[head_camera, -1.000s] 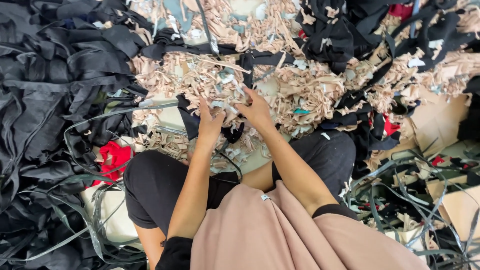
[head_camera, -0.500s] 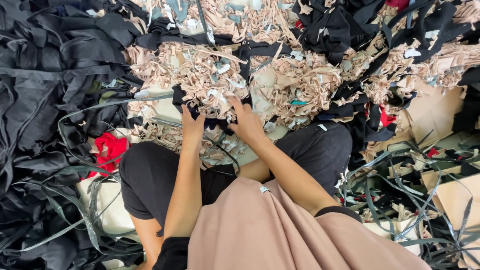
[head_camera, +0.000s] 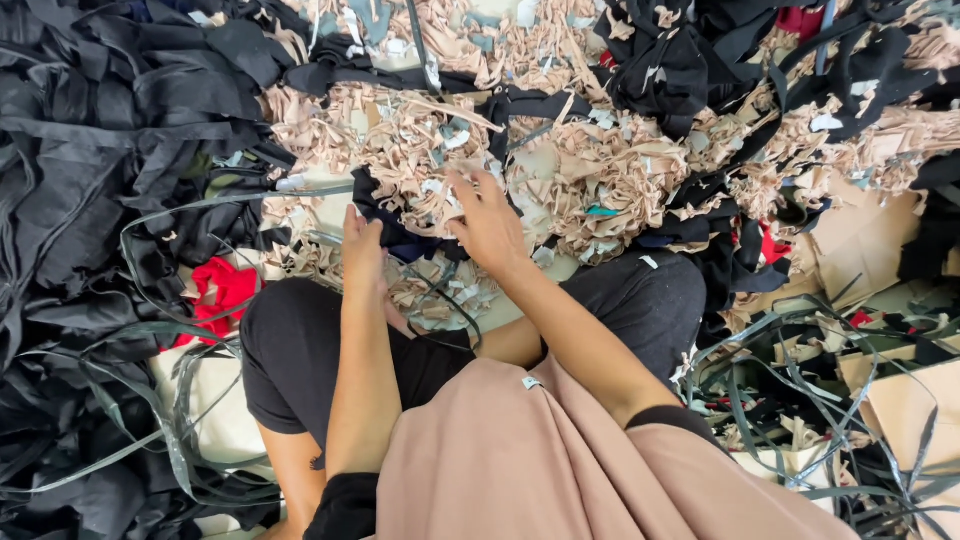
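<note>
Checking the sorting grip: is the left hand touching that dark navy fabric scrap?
Touching. In the head view the left hand has its fingers pressed onto the dark navy scrap.

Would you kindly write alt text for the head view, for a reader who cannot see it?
Seen from above, a seated person's left hand and right hand pick at a dark scrap among beige fabric scraps. Black fabric is heaped to the left, with a red scrap beside their knee.
</note>
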